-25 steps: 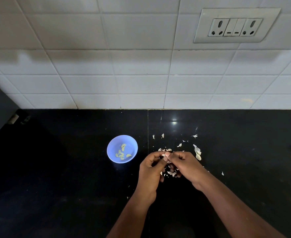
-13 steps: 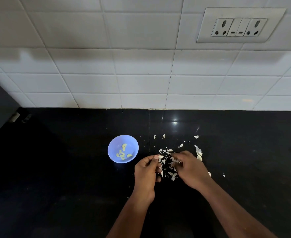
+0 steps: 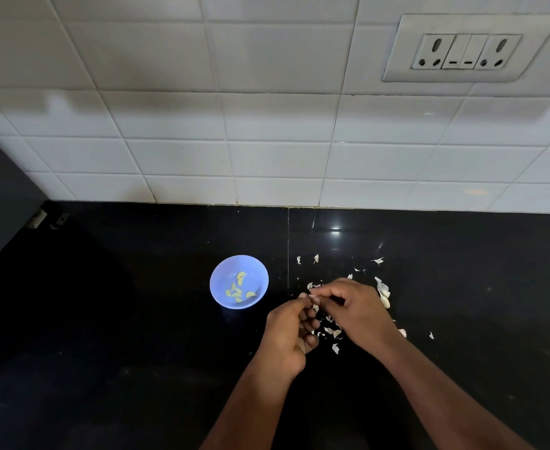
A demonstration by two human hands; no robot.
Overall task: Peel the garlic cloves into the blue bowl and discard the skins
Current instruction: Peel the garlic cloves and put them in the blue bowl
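On the black bench (image 3: 137,319), near its middle, the left hand (image 3: 288,336) and right hand (image 3: 354,311) meet fingertip to fingertip over a scatter of garlic skins (image 3: 330,331). Both are curled narrow and together pinch a small pale garlic clove (image 3: 309,297); it is too small to tell how much skin it carries. Just left of the hands stands the blue bowl (image 3: 221,274), apart from them, with several yellowish peeled cloves (image 3: 238,287) lying in its bottom. More skins lie far and right of the hands, among them a larger white curl (image 3: 382,289) just beside the right hand.

No brand, label or writing can be read anywhere; the white socket plate (image 3: 468,48) on the tiled wall (image 3: 267,125) carries two outlets and two switches, all unmarked.

Compared with half a second ago, the hands have closed the gap between them: they were a little apart, low over the skin pile, and now touch again at the fingertips, slightly farther from the person. One second ago they were joined in much the same way. Bowl and its cloves lie as before, and the view has tilted only a little.
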